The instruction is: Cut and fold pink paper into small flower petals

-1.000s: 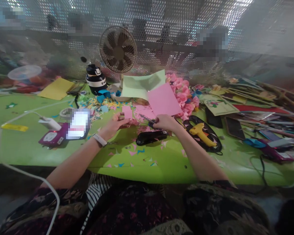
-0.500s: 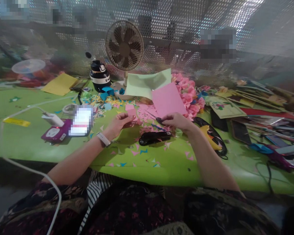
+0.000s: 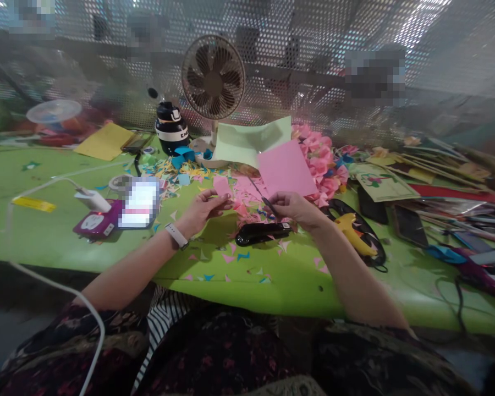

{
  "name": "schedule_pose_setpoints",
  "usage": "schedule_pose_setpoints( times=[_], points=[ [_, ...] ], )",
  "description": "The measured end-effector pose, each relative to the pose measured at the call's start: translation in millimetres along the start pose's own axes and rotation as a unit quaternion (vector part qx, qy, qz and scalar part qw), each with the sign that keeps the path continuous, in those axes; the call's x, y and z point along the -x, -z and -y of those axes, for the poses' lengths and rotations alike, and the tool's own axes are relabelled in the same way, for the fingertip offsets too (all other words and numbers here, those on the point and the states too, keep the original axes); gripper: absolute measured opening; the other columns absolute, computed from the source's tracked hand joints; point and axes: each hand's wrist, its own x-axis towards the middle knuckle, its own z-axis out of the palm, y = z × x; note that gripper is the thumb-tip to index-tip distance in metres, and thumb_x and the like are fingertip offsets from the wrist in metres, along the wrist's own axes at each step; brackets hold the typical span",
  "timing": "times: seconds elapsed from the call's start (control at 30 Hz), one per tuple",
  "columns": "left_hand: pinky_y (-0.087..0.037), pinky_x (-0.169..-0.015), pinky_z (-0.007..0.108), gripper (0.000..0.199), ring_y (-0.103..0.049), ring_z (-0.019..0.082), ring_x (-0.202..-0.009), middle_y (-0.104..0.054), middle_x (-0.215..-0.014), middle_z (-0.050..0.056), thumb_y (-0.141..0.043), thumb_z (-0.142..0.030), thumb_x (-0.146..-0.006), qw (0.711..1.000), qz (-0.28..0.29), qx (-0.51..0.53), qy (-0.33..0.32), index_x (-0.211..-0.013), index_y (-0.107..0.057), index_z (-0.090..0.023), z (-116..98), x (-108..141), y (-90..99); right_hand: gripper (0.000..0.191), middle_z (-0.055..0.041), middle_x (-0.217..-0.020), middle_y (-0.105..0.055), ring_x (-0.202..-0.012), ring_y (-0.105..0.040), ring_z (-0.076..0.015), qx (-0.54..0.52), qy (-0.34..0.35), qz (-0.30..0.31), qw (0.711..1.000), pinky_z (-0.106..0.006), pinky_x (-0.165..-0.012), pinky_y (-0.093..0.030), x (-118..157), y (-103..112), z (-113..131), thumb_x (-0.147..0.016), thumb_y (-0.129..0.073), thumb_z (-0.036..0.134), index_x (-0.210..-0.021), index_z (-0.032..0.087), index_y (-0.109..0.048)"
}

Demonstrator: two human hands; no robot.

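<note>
My left hand [image 3: 208, 210], with a watch on the wrist, is closed in a pinch on a small piece of pink paper [image 3: 221, 185] that sticks up above the fingers. To the right, a small pair of scissors [image 3: 265, 202] is in my right hand [image 3: 295, 208], blades pointing up and left. A folded pink scrap [image 3: 241, 208] shows between the two hands over pink paper trimmings. Just below lies a black stapler [image 3: 259, 234]. Behind my right hand, a large pink sheet [image 3: 287, 169] leans near a heap of pink paper petals [image 3: 313, 149].
A fan [image 3: 213, 80] and a dark bottle [image 3: 171, 129] stand at the back. On the left lie a lit phone [image 3: 139, 203] and a purple power socket [image 3: 95, 220] with a white cable. Right are a yellow-and-black object [image 3: 357, 235], phones, a card [image 3: 385, 181] and sticks.
The pink scrap between my hands now sits lower, apart from my left fingers. My right hand has tilted the scissors more upright. The view has shifted slightly.
</note>
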Motion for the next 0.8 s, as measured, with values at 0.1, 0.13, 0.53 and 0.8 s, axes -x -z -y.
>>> schedule_pose_setpoints(
  times=[0.1, 0.13, 0.53, 0.8],
  points=[
    [-0.048, -0.053, 0.014, 0.021, -0.072, 0.011, -0.071, -0.076, -0.081, 0.006, -0.082, -0.022, -0.074, 1.0, -0.001, 0.008, -0.007, -0.083, -0.066, -0.012, -0.7, 3.6, -4.3, 0.046, 0.0026, -0.063, -0.06, -0.053, -0.052, -0.0083, 0.041, 0.013, -0.002, 0.999, -0.023, -0.049, -0.042, 4.2, -12.7, 3.9, -0.057, -0.087, 0.048, -0.076, 0.017, -0.058],
    [-0.048, -0.052, 0.014, 0.021, -0.072, 0.01, -0.069, -0.076, -0.08, 0.006, -0.081, -0.023, -0.074, 1.0, -0.001, 0.009, -0.007, -0.082, -0.066, -0.012, -0.7, 4.9, -5.7, 0.048, 0.0031, -0.062, -0.059, -0.052, -0.051, -0.0086, 0.058, 0.015, -0.003, 0.998, -0.023, -0.049, -0.04, 5.6, -16.3, 4.8, -0.057, -0.086, 0.051, -0.077, 0.018, -0.057],
    [-0.051, -0.058, 0.018, 0.036, -0.07, 0.011, -0.064, -0.074, -0.074, 0.003, -0.088, -0.035, -0.063, 0.996, -0.005, 0.041, -0.083, -0.08, -0.066, -0.013, 6.0, 9.5, -14.3, 0.038, -0.0032, -0.078, -0.063, -0.066, -0.051, -0.0144, 0.291, 0.082, 0.0, 0.953, -0.028, -0.059, -0.035, 18.3, -33.2, 9.0, -0.078, -0.067, 0.055, -0.083, 0.019, -0.058],
    [-0.053, -0.058, 0.019, 0.038, -0.066, 0.009, -0.056, -0.074, -0.071, 0.004, -0.09, -0.038, -0.058, 0.996, 0.032, 0.026, -0.075, -0.076, -0.07, -0.012, 6.3, 12.0, -13.5, 0.034, -0.002, -0.074, -0.061, -0.066, -0.049, -0.0141, 0.303, 0.091, 0.001, 0.949, -0.027, -0.06, -0.033, 21.1, -34.1, 12.3, -0.079, -0.065, 0.052, -0.083, 0.018, -0.059]
  ],
)
